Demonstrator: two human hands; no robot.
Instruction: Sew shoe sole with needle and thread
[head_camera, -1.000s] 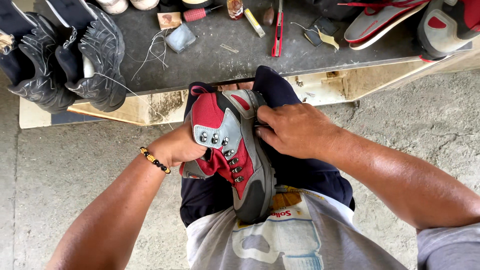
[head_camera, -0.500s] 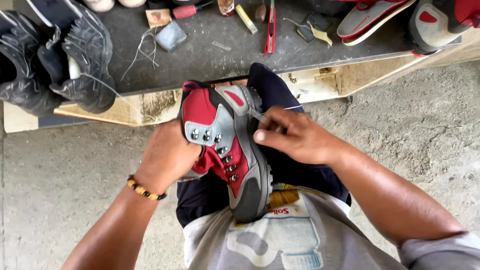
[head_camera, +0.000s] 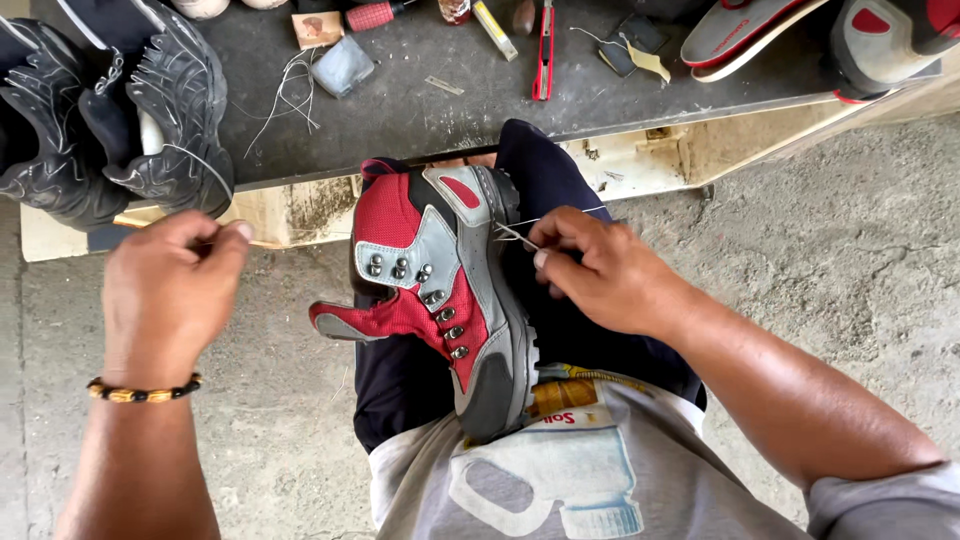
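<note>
A red and grey hiking boot (head_camera: 440, 300) lies sole-side right on my lap, clamped between my knees, its red tongue hanging out to the left. My right hand (head_camera: 600, 270) sits at the boot's sole edge and pinches a thin metal needle or awl (head_camera: 515, 236) with a pale thread (head_camera: 560, 214) running from it. My left hand (head_camera: 170, 295), with a beaded bracelet at the wrist, is pulled away to the left of the boot, fingers pinched together, seemingly on a thread end too fine to see.
A low dark workboard (head_camera: 420, 110) in front holds black shoes (head_camera: 110, 110) at left, loose thread, a red-handled tool (head_camera: 543, 50), small scraps, and red-grey insoles and another boot (head_camera: 800, 35) at right. Concrete floor surrounds me.
My left hand has left the boot's side and swung out to the left. My right hand has shifted from gripping the boot to pinching the needle at its sole edge.
</note>
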